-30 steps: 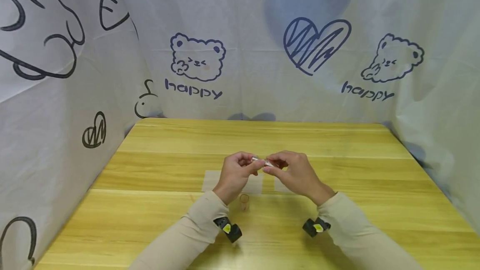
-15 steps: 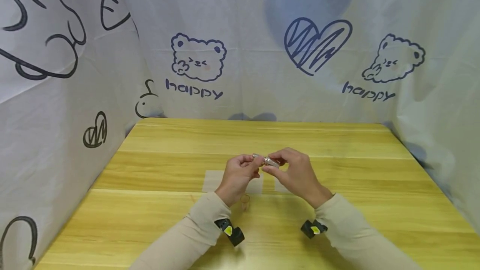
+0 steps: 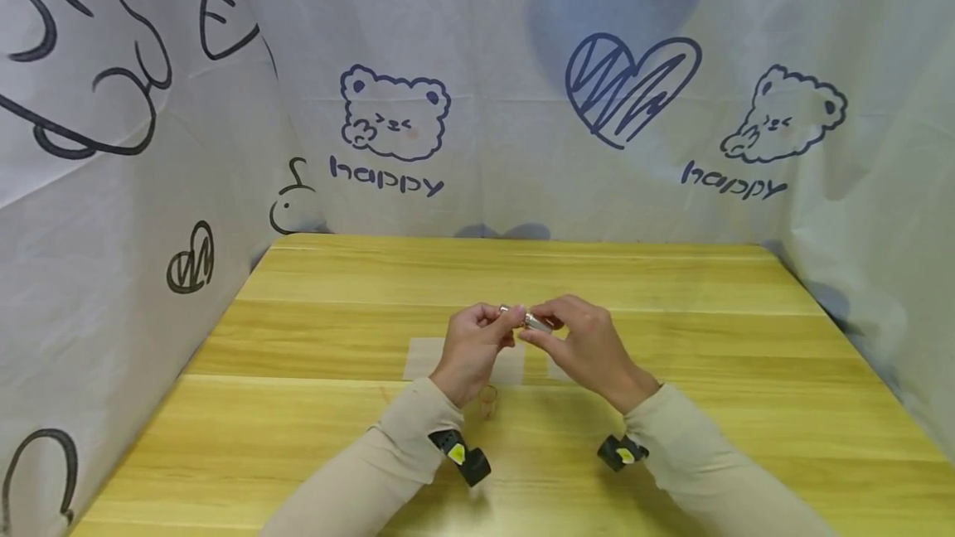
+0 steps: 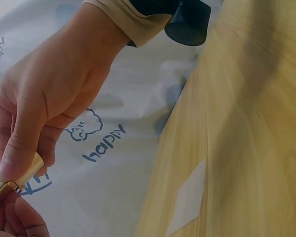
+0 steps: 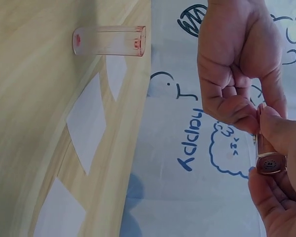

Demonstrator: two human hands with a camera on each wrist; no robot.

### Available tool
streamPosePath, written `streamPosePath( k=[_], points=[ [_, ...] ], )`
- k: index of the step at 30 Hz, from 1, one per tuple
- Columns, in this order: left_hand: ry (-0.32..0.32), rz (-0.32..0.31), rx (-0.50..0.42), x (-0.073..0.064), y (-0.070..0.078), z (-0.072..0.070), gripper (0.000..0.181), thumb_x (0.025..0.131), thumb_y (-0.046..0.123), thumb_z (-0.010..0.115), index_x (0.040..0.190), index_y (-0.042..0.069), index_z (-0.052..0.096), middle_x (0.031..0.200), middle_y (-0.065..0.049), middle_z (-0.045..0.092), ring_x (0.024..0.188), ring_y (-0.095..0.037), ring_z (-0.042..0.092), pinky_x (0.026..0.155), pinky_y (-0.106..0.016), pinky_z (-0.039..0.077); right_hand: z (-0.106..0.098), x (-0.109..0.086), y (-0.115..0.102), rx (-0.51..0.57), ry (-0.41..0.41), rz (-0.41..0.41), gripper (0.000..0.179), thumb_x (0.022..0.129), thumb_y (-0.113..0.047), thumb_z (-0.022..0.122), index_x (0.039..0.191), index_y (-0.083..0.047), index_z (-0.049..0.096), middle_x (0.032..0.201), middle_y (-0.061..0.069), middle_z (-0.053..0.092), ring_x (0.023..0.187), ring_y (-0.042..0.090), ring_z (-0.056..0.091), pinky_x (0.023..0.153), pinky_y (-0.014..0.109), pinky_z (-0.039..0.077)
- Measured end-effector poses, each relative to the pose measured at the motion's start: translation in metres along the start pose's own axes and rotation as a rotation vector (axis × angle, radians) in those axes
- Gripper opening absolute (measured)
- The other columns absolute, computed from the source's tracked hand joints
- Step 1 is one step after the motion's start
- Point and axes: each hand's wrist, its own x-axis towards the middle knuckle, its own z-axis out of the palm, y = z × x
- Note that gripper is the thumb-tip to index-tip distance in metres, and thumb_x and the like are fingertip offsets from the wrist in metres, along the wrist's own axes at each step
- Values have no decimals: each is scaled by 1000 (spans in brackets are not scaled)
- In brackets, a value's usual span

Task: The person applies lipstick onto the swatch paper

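Observation:
Both hands meet above the middle of the table around a small shiny metal tube (image 3: 538, 322). My left hand (image 3: 472, 346) pinches one end between thumb and fingers; in the left wrist view that part of the tube (image 4: 31, 170) is a gold cylinder. My right hand (image 3: 585, 338) pinches the other end. A dark flat end face with small markings shows on the tube (image 5: 272, 164) in the right wrist view. Fingers cover much of its length. Nearer the person, a clear pinkish cylinder (image 5: 108, 40) with a red mark inside stands upright on the table.
White paper pieces (image 5: 86, 123) lie flat on the wooden table (image 3: 298, 437) beneath the hands. White sheets with drawings (image 3: 395, 123) hang at the back and sides. Each wrist carries a black camera (image 3: 472, 465).
Both hands keep hold of the metal tube. The right hand has moved slightly left, and more of the tube shows between its fingers. The clear cylinder stays in place.

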Motion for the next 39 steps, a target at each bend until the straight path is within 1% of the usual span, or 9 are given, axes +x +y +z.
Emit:
streamPosePath(
  k=[7, 11, 17, 20, 24, 27, 30, 34, 39],
  points=[
    [-12, 52, -6, 0, 1, 1, 10, 89, 2, 69, 89, 0, 60, 90, -6, 63, 80, -14, 60, 71, -25, 51, -4, 1, 0, 33, -60, 84, 22, 79, -11, 80, 97, 0, 73, 83, 5, 68, 71, 14, 64, 61, 31, 55],
    [-31, 61, -29, 0, 2, 0, 10, 89, 0, 68, 95, -5, 61, 95, -8, 62, 82, -14, 60, 73, -25, 51, -6, 2, 1, 87, -93, 132, 21, 81, -11, 78, 99, 1, 73, 85, 6, 70, 72, 15, 65, 62, 33, 56],
    [-110, 15, -136, -1, 2, -3, 16, 92, -5, 61, 107, -8, 59, 101, -9, 60, 87, -13, 58, 75, -21, 49, -8, 4, 2, 197, -191, 262, 18, 90, -16, 71, 102, -2, 74, 91, 4, 72, 73, 10, 65, 65, 27, 55],
    [-138, -16, -171, -1, 2, -5, 19, 94, -5, 58, 112, -10, 57, 96, -6, 60, 84, -11, 57, 75, -20, 49, -9, 4, 2, 255, -254, 350, 20, 95, -20, 65, 103, -4, 74, 83, 0, 69, 67, 10, 61, 60, 27, 52],
    [-165, -37, -181, -1, 2, -5, 24, 96, -7, 54, 118, -15, 53, 96, -4, 60, 84, -10, 57, 75, -18, 48, -13, 6, 5, 419, -337, 496, 26, 100, -21, 57, 104, 0, 72, 81, 2, 65, 69, 16, 59, 63, 29, 53],
    [-184, -42, -181, -1, 2, -4, 26, 96, -8, 53, 121, -16, 51, 98, -3, 59, 85, -10, 56, 76, -18, 48, -16, 9, 7, 578, -378, 613, 32, 102, -21, 52, 104, 6, 69, 89, 8, 65, 76, 21, 60, 69, 30, 55],
    [-195, -43, -178, -1, 2, -4, 28, 96, -8, 52, 123, -17, 49, 99, -4, 58, 87, -11, 56, 77, -18, 48, -18, 10, 8, 663, -401, 682, 35, 103, -21, 50, 103, 10, 67, 93, 12, 64, 78, 23, 59, 70, 30, 54],
    [-198, -37, -181, -1, 3, -3, 30, 96, -8, 51, 124, -18, 47, 99, -3, 58, 87, -10, 56, 77, -18, 48, -19, 11, 8, 665, -400, 697, 35, 103, -21, 50, 104, 9, 67, 96, 15, 64, 81, 21, 61, 71, 30, 55],
    [-188, -28, -183, 0, 4, -3, 29, 97, -8, 51, 123, -19, 47, 99, -3, 60, 87, -10, 57, 77, -18, 47, -19, 10, 6, 580, -375, 642, 33, 101, -24, 54, 110, 6, 68, 101, 15, 68, 84, 20, 65, 74, 31, 56]
  ],
)
